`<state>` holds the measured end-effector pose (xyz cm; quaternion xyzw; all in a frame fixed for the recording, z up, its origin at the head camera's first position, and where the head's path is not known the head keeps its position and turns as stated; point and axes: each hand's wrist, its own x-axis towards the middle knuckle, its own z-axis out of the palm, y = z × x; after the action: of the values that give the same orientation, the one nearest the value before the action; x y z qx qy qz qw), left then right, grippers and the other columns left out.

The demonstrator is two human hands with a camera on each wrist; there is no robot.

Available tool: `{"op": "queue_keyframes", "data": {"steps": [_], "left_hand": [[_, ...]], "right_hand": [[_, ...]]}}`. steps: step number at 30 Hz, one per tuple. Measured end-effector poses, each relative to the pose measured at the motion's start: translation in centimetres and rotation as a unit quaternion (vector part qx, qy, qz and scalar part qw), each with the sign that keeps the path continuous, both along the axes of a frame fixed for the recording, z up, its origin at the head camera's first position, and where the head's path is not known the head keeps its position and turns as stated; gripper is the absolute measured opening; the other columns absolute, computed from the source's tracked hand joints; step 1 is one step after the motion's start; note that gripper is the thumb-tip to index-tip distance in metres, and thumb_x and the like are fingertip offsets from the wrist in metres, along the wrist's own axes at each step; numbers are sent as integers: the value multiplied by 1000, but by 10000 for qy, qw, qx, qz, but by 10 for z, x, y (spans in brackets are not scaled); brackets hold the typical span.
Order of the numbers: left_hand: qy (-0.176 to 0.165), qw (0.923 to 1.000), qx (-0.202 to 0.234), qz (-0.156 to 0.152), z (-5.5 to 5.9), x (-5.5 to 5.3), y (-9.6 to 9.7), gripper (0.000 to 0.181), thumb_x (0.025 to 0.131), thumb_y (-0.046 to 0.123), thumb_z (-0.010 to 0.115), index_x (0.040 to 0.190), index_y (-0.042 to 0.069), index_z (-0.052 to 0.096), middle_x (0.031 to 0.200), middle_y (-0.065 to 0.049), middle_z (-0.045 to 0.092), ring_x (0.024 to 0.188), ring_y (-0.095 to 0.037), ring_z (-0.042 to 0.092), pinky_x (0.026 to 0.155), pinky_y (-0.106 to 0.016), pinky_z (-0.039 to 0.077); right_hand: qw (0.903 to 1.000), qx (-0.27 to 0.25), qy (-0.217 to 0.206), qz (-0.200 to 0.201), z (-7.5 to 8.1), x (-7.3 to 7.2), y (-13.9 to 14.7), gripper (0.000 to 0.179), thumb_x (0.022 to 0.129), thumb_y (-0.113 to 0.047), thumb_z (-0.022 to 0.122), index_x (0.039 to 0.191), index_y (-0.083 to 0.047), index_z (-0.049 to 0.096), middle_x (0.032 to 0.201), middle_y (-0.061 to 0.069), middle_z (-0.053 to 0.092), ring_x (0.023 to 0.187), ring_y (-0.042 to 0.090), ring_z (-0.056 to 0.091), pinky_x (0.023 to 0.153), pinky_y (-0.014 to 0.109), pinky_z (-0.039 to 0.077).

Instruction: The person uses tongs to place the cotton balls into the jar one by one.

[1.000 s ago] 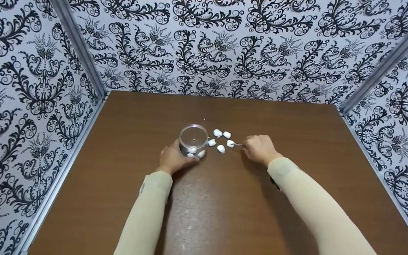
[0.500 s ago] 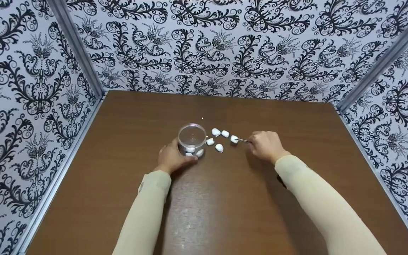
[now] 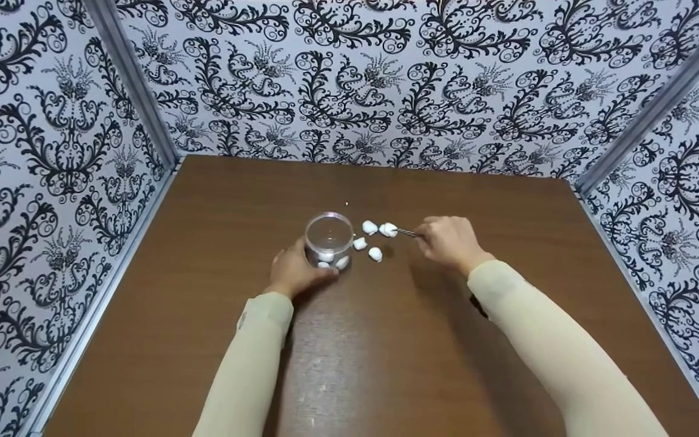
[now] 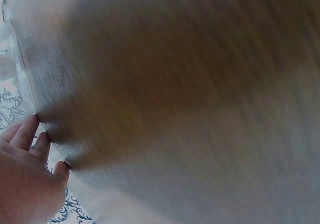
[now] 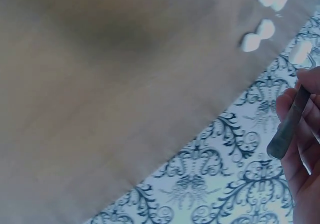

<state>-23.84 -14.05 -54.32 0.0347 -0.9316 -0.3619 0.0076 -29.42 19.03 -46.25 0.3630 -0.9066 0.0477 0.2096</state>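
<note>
My left hand (image 3: 295, 271) holds a clear round jar (image 3: 329, 229) upright on the table, its fingers round the left side and its thumb at the front. A few white marshmallows (image 3: 325, 257) lie at the bottom of the jar. To the right, my right hand (image 3: 448, 241) grips a thin metal fork (image 3: 409, 232); its handle end (image 5: 283, 143) shows in the right wrist view. A white marshmallow (image 5: 300, 52) is on the fork's tip, raised above the table. Several loose marshmallows (image 3: 375, 254) lie between the jar and the fork.
The brown wooden table (image 3: 349, 364) has patterned black-and-white walls (image 3: 349, 91) at its back and sides. A tiny white speck (image 3: 346, 203) lies behind the jar. Grey metal posts (image 3: 134, 85) stand at the back corners.
The fork has lifted a marshmallow off the table. My right hand first drew back to the right, then moved slightly left and away from me. The left hand and jar stay in place.
</note>
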Motion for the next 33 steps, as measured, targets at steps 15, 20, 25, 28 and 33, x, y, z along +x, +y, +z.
{"op": "queue_keyframes", "data": {"steps": [15,20,25,28,33], "left_hand": [[50,9999,-87,-34,0,0,1,103,70,52,93,150,3,50,140,-19,67,134,-39,59,128,-53,26],[17,10000,-96,-13,0,-1,2,104,69,53,93,150,4,50,140,-18,67,134,-39,59,127,-52,29],[13,10000,-4,-3,-1,-1,2,103,69,52,94,150,4,51,140,-17,67,135,-40,58,127,-52,29],[34,10000,2,24,-1,-1,2,102,68,51,94,149,5,52,138,-17,68,133,-41,59,125,-53,32],[61,9999,-79,8,-3,-2,0,104,69,53,93,150,5,51,139,-17,67,132,-39,60,123,-52,33]], "right_hand": [[9985,-52,204,508,29,7,-61,9,89,-18,75,94,-15,82,85,0,75,65,21,70,52,42,55],[9980,13,207,600,25,7,-75,7,89,-17,74,88,-15,80,80,-1,72,62,23,68,51,43,54],[9982,156,109,570,18,7,-82,6,88,-18,74,82,-16,77,76,-1,68,58,23,64,49,45,52],[9979,177,163,599,15,7,-84,10,88,-19,74,79,-16,74,74,-1,66,57,23,64,48,45,51],[9973,176,237,676,13,6,-85,13,87,-21,74,75,-17,72,72,-1,65,56,24,63,47,45,50]]}}
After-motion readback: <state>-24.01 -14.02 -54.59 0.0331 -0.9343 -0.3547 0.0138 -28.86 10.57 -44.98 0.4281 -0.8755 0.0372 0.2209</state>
